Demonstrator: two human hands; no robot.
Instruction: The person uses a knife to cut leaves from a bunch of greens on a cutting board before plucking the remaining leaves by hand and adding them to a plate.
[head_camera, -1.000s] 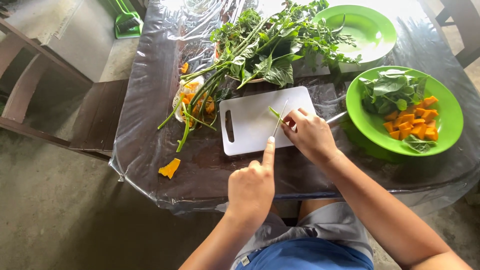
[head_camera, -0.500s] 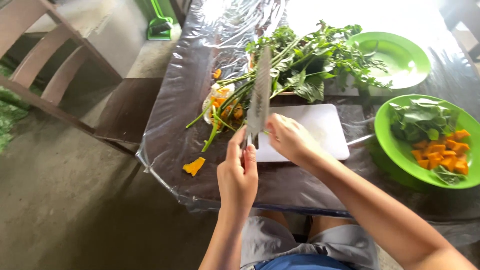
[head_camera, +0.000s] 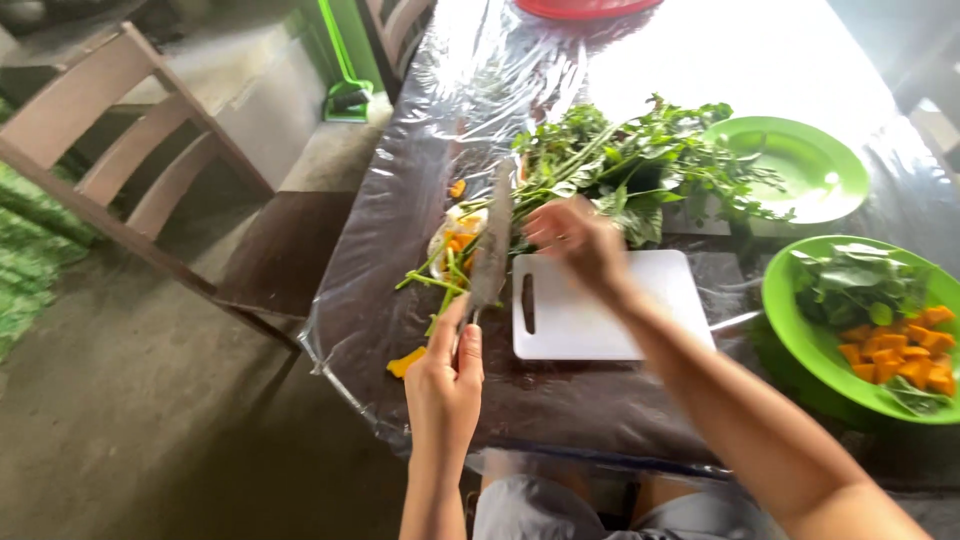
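My left hand (head_camera: 443, 385) grips the handle of a kitchen knife (head_camera: 490, 250), with the blade raised and pointing away from me, left of the white cutting board (head_camera: 600, 315). My right hand (head_camera: 572, 240) is blurred above the board's far edge, at the stems of a pile of leafy greens (head_camera: 640, 160). I cannot see whether its fingers hold anything. The board itself looks bare.
A green plate (head_camera: 790, 300) with leaves and orange cubes sits at the right, and an empty green plate (head_camera: 800, 165) lies behind it. Peels and stems (head_camera: 455, 240) lie left of the board, with an orange piece (head_camera: 405, 362) near the table edge. A wooden chair (head_camera: 150, 170) stands at the left.
The knife has lifted off the board and swung left in my left hand. My right hand has moved from the board up to the greens. The view has shifted left.
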